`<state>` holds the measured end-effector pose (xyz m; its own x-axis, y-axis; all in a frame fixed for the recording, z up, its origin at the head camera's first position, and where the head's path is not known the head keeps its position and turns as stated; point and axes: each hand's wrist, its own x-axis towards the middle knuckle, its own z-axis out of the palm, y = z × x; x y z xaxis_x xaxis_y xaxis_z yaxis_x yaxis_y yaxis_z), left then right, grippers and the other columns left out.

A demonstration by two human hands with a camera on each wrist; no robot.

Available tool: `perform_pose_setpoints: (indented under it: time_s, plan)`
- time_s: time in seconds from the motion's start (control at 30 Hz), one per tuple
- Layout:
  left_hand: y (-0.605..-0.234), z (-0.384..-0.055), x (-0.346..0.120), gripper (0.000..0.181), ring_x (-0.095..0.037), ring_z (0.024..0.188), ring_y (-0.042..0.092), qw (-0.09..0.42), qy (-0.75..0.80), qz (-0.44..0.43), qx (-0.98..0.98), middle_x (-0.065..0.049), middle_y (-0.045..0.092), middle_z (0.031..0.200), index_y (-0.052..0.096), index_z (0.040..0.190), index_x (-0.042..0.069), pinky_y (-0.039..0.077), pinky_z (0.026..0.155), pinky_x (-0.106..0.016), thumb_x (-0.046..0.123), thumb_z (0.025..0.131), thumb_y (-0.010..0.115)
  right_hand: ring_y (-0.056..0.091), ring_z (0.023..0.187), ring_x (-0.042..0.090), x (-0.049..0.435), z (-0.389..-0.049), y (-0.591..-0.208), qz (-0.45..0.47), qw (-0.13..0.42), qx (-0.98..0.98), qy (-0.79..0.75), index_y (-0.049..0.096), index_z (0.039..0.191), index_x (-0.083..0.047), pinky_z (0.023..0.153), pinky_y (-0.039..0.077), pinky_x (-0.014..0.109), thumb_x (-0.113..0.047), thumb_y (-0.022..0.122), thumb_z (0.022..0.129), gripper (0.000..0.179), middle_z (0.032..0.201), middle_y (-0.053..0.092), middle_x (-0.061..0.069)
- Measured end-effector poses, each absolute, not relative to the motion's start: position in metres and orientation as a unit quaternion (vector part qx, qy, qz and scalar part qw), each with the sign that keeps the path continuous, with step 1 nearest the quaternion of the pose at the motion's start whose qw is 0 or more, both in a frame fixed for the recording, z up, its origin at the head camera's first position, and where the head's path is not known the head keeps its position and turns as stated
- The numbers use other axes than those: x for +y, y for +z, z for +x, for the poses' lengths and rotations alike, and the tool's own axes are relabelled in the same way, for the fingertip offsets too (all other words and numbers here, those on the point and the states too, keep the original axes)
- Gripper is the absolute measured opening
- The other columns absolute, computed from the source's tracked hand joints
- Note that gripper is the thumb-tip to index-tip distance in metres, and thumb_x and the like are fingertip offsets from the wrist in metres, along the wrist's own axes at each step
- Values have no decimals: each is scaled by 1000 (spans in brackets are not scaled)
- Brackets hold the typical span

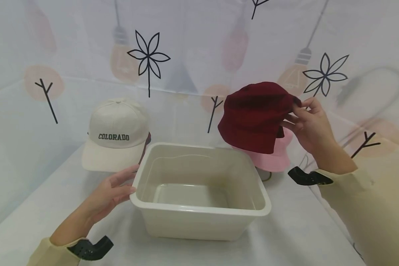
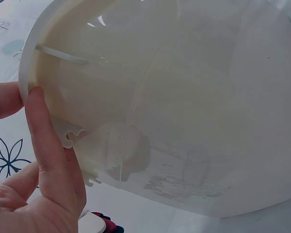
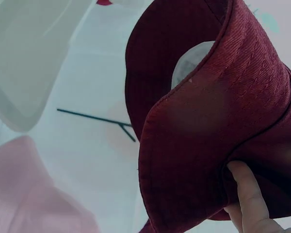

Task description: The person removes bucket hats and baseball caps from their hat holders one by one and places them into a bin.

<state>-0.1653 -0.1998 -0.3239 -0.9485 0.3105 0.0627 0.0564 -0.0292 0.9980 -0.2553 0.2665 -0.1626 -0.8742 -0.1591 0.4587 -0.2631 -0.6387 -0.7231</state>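
Note:
My right hand [image 1: 316, 127] pinches a dark red bucket hat [image 1: 252, 116] by its right edge, raised behind the basin's right rear corner. Seen from the right wrist, the hat [image 3: 184, 145] has its brim folded, its pale lining partly showing, with fingertips [image 3: 247, 189] pressed into the cloth. A cream plastic basin [image 1: 196, 225] stands upright in the middle, nothing inside it. At its left rim my left hand [image 1: 108, 194] grips the edge; the left wrist view shows fingers and thumb on either side of the basin rim [image 2: 25, 63].
Behind the basin on the left rests a cream cap [image 1: 118, 125] lettered COLORADO, with a darker item [image 1: 147, 142] peeking out behind it. A pink bucket hat [image 1: 274, 160] lies at the right rear, partly covered by the red hat. A patterned cloth backdrop [image 1: 186, 55] rises behind the white table.

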Motion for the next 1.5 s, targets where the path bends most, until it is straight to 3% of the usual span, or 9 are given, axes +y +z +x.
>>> perform_pose_setpoints:
  time_s: [0.33, 1.03, 1.5]
  plan:
    - [-324, -164, -201, 68, -11, 117, 48, 91, 708, 135, 687, -20, 28, 145, 23, 147, 4, 44, 91, -32, 11, 89, 58, 62, 78, 31, 254, -246, -172, 288, -1, -420, 861, 46, 86, -1, 68, 53, 40, 8, 45, 93, 11, 97, 62, 16]
    - [-325, -166, -202, 67, -13, 120, 45, 89, 703, 139, 692, -20, 26, 147, 23, 147, 4, 41, 95, -40, 12, 90, 57, 62, 81, 25, 222, -235, -189, 323, -16, -483, 813, 49, 85, -8, 72, 52, 35, 4, 41, 96, 18, 91, 61, 11]
    - [-326, -167, -201, 66, -15, 119, 47, 83, 700, 131, 697, -19, 30, 146, 27, 146, 5, 44, 93, -39, 12, 89, 59, 61, 78, 15, 198, -240, -211, 337, -37, -538, 771, 51, 81, -9, 67, 52, 29, 9, 42, 94, 24, 83, 63, 4]
